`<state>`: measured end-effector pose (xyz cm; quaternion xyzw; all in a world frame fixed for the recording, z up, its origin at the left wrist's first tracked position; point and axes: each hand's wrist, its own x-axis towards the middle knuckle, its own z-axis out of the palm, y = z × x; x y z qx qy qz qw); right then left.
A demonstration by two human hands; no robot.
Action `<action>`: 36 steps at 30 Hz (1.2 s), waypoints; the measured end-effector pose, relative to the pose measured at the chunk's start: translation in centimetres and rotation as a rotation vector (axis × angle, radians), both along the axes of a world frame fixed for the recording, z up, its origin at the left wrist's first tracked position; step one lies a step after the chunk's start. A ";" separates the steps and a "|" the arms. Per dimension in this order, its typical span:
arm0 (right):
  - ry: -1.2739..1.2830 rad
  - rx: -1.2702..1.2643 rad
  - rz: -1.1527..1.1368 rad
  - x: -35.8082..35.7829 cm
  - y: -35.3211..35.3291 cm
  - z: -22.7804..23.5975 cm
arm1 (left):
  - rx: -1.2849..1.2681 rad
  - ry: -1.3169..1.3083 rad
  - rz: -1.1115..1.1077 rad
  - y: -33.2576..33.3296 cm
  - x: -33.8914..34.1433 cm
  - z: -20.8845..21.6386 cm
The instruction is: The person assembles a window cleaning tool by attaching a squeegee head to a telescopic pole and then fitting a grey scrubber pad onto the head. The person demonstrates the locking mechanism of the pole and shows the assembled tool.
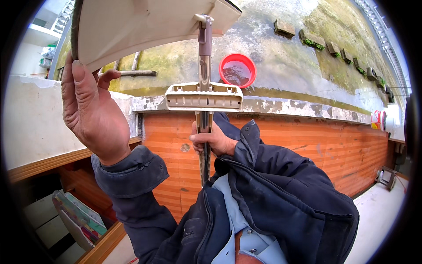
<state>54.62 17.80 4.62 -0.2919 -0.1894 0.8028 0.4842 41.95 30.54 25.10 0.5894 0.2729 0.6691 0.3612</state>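
In front of me stands what looks like a flat mop: a metal pole (205, 70), a slotted cream plastic crosspiece (203, 97) around it, and a wide off-white plate (145, 26) hinged at the pole's top. Dark edging runs along the plate's left side. My left hand (96, 105) is raised, its fingers gripping the plate's lower left corner. Below the crosspiece, my right hand (213, 140) is wrapped around the pole. The pole's lower end is hidden by my jacket.
Beyond a low, peeling ledge (281, 105) sits a red bucket (238, 70) of water on wet concrete. Several blocks (313, 39) line up farther off. A white tub (378, 120) stands at the ledge's right. Orange wooden boards lie below; books (81, 215) fill a lower-left compartment.
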 end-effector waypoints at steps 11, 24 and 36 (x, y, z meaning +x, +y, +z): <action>0.029 0.014 -0.014 1.1 -0.2 0.3 | -0.002 -0.010 -0.043 0.3 1.4 -0.3; 0.015 0.023 -0.009 0.8 0.0 0.0 | -0.012 -0.020 -0.043 0.5 0.5 -0.7; -0.008 -0.009 0.006 0.4 -0.1 0.7 | -0.153 0.075 0.005 -0.8 -0.7 -1.5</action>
